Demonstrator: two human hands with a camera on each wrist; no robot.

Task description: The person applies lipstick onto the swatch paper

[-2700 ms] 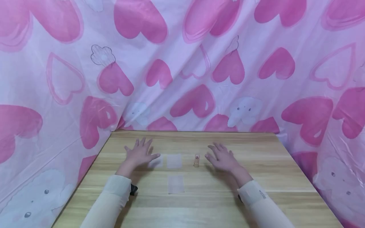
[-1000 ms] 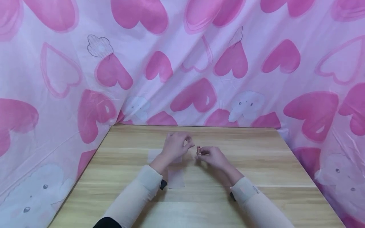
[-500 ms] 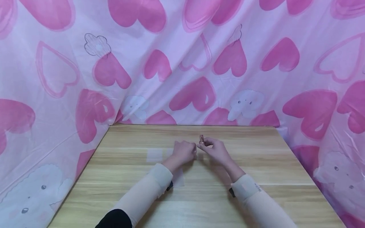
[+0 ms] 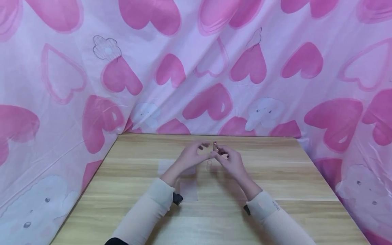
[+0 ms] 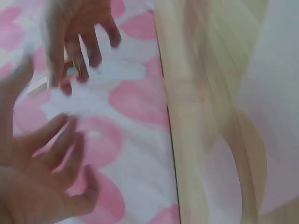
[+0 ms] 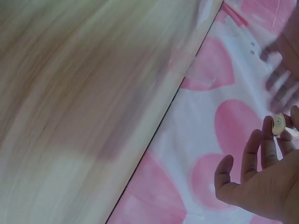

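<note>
My right hand (image 4: 233, 162) pinches a small rose-gold lipstick (image 4: 215, 147) between thumb and fingertips, holding it up above the table. The round labelled base of the lipstick (image 6: 279, 124) faces the right wrist camera. Close on its left is my left hand (image 4: 190, 156), fingers apart and loosely bent, thumb tip right by the lipstick in the head view. In the left wrist view the left hand (image 5: 51, 172) holds nothing and shows a gap to the right hand (image 5: 81, 21). Below, between the hands, a small clear cap (image 4: 209, 165) stands on the table.
Pale square sheets lie on the wooden table (image 4: 269, 190): a left sheet (image 4: 163, 165), a front sheet (image 4: 189, 191) and a middle sheet (image 4: 189, 171) partly behind the left hand. A pink heart-print cloth (image 4: 208, 102) hangs around the back and sides.
The lipstick, earlier upright on the table, was picked up by the right hand. The left hand lowered to the table, then rose toward the lipstick; the clear cap now shows on the table.
</note>
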